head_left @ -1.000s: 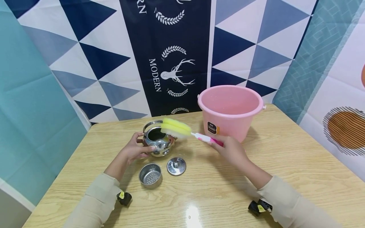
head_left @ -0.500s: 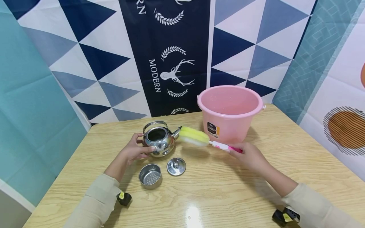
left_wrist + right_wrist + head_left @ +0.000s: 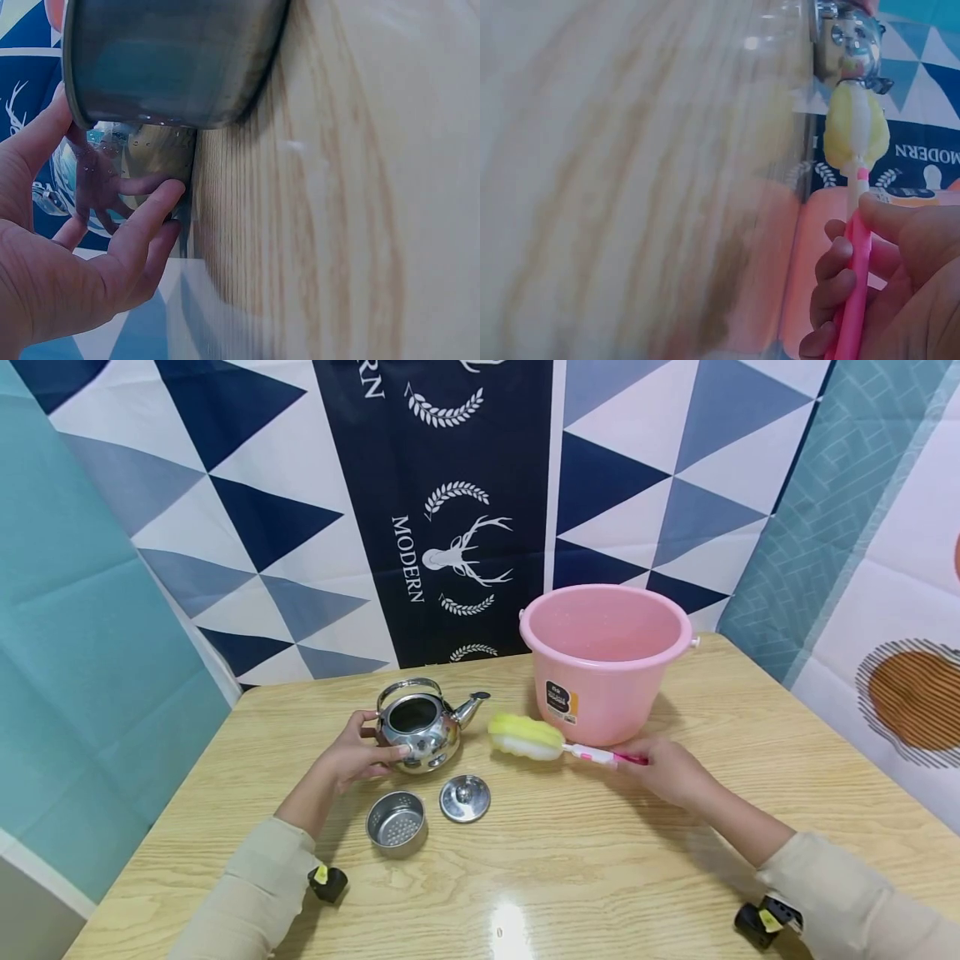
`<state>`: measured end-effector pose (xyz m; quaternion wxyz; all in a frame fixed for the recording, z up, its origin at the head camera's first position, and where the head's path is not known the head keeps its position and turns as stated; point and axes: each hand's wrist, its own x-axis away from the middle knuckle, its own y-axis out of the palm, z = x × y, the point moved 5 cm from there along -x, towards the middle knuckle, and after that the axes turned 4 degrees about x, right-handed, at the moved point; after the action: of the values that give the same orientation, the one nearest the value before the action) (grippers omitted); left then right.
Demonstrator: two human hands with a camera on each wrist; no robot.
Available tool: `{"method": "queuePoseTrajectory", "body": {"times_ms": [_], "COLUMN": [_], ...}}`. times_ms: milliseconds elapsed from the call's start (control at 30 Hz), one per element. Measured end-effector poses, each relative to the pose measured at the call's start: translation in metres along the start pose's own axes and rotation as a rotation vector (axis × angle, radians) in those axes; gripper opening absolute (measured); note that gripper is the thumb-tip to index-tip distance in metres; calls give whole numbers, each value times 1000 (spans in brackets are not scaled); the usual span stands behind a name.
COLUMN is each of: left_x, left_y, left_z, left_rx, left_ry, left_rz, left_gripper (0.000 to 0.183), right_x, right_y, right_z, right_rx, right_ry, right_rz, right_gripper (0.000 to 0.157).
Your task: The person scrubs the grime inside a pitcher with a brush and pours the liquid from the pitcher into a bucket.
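Note:
A shiny steel teapot (image 3: pixel 418 735) stands lidless on the table, its spout to the right and its hoop handle upright. My left hand (image 3: pixel 358 750) holds its left side, thumb across the front and fingers behind. In the left wrist view those fingers (image 3: pixel 142 232) curve against the teapot's reflecting wall (image 3: pixel 161 154). My right hand (image 3: pixel 663 768) grips the pink-and-white handle of a sponge bottle brush (image 3: pixel 525 737). The brush's yellow-and-white head points left, apart from the spout and low over the table. In the right wrist view, fingers wrap the pink handle (image 3: pixel 855 277).
A pink bucket (image 3: pixel 607 685) stands behind the brush. In front of the teapot sit a perforated steel strainer basket (image 3: pixel 397 823) and a round lid (image 3: pixel 464 798) with its knob up. A patterned wall covering (image 3: pixel 465 527) backs the wooden table (image 3: pixel 570 877).
My right hand has drawn the brush rightward and down, from over the teapot's opening to in front of the bucket, uncovering the spout. The left hand and teapot stay put.

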<state>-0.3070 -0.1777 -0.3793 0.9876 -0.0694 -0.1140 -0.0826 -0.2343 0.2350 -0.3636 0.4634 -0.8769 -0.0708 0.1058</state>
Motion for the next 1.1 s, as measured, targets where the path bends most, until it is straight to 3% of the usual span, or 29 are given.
{"method": "queuePoseTrajectory", "body": {"times_ms": [133, 400, 667, 1100], "left_x": [-2, -3, -3, -4], "left_y": [0, -1, 0, 0], "left_z": [-1, -4, -3, -3], "left_rx": [-2, -2, -4, 5], "left_ry": [2, 4, -1, 1], "left_rz": [8, 14, 17, 13], "left_gripper": [87, 87, 88, 89], "right_x": [-4, -7, -8, -4], "right_y": [5, 10, 12, 12], "right_z": [2, 5, 2, -7], "right_rx": [12, 68, 160, 322], "right_ry": [-9, 31, -11, -79], "right_rz": [-39, -89, -74, -36], "right_gripper": [13, 31, 14, 10]}}
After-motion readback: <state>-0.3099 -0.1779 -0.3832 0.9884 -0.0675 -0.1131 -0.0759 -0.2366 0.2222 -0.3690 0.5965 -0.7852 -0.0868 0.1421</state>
